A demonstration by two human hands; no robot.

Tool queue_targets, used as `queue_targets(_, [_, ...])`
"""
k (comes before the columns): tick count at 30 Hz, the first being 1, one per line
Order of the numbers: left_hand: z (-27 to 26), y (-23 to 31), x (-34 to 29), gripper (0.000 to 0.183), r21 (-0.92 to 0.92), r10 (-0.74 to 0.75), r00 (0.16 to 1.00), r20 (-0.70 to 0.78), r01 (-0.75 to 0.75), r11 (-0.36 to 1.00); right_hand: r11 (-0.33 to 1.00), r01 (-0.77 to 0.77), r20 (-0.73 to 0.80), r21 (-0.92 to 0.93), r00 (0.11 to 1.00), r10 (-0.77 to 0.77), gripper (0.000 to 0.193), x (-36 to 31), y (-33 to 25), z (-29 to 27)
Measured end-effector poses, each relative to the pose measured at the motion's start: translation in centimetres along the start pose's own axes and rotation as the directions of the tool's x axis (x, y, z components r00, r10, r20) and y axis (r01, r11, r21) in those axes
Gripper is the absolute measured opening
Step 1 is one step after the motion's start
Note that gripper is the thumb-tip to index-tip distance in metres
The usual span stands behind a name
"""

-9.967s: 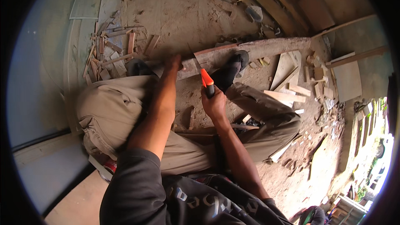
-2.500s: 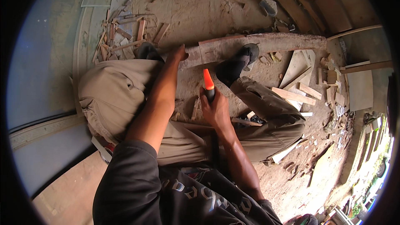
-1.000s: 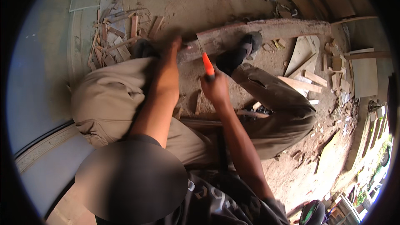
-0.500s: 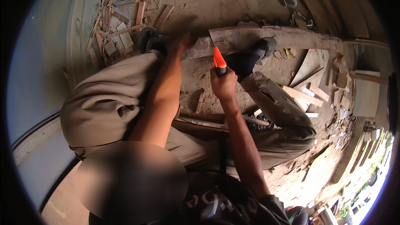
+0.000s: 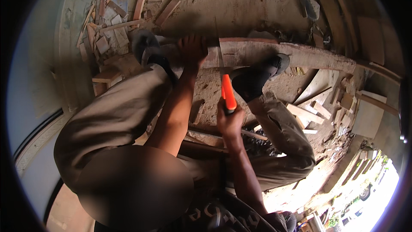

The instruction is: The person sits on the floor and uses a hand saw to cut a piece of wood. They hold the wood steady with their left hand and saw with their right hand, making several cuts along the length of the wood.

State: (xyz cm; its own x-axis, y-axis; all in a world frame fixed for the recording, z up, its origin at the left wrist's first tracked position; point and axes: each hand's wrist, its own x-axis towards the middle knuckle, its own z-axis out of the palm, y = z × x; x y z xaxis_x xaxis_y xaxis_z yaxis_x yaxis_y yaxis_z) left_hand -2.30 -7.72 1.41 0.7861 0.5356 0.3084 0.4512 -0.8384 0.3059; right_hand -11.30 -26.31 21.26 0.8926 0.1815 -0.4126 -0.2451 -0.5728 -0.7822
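Observation:
My right hand (image 5: 230, 119) is closed round the orange and black handle of a handsaw (image 5: 228, 91). The saw's thin blade points away from me and crosses a long wooden plank (image 5: 313, 54). To the left of the blade, my left hand (image 5: 193, 48) lies on top of the plank with its fingers stretched out. My left shoe (image 5: 145, 45) and right shoe (image 5: 274, 65) rest at the plank on either side of the blade. Where the teeth meet the wood is too dark to make out.
Wood offcuts (image 5: 113, 21) lie heaped at the far left, and more scraps (image 5: 307, 114) are scattered to the right. A pale board (image 5: 372, 116) leans at the right. Behind the right hand lies a stick-like handle (image 5: 254, 135). Dusty ground (image 5: 223, 0) stretches beyond the plank.
My right hand has pulled the saw back toward me, showing more blade on the near side of the plank. The left hand's fingers now show spread on the wood; the view has shifted slightly.

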Motion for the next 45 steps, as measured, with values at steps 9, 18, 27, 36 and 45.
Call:
queue_targets(9, [-0.4, -0.2, -0.1, 0.03, 0.033, -0.032, 0.999, -0.006, 0.032, 0.999, 0.967, 0.233, 0.058, -0.099, 0.972, -0.228, 0.024, -8.5, 1.4, -3.8])
queue_targets(18, [0.1, -0.6, -1.1, 0.031, 0.112, 0.067, 0.983, -0.17, -0.048, 0.993, 1.0, 0.012, -0.026, -0.016, 1.0, -0.012, 0.013, -1.8, 2.3, 0.9])
queue_targets(27, [0.0, -0.2, -1.1, 0.027, 0.045, 0.013, 0.999, 0.032, -0.015, 0.999, 0.999, 0.042, -0.019, 0.026, 0.999, -0.042, 0.023, 2.0, 0.5, 2.5])
queue_targets(36, [0.0, -0.7, 0.1, 0.03, 0.035, 0.121, 0.989, 0.08, -0.124, 0.992, 0.951, 0.062, 0.157, 0.302, 0.981, -0.114, 0.037, 4.5, 5.6, 3.6])
queue_targets(45, [-11.8, 1.6, 17.4, 0.057, 0.091, 0.05, 0.375, 0.926, -0.35, 0.932, 0.988, -0.075, 0.077, 0.133, 0.995, 0.065, 0.052, -0.1, 0.4, -0.6])
